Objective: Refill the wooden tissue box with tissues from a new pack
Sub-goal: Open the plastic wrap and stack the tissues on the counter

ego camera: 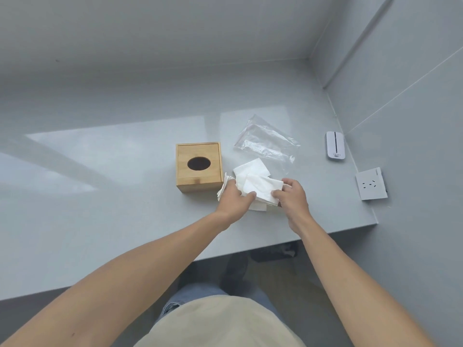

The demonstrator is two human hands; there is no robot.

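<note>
A square wooden tissue box [199, 166] with a dark oval hole in its lid stands on the grey counter [100, 196]. Just right of it lies a loose stack of white tissues [258, 182], its sheets fanned and uneven. My left hand [235, 200] grips the stack's left side, thumb on top. My right hand [292, 194] pinches the stack's right edge. Behind the tissues lies the clear plastic pack wrapper [266, 141], flat and with nothing in it.
A white oblong device [335, 146] lies at the right near the wall. A white socket plate [371, 183] sits at the counter's right edge. The counter's front edge runs just below my hands, with floor beneath.
</note>
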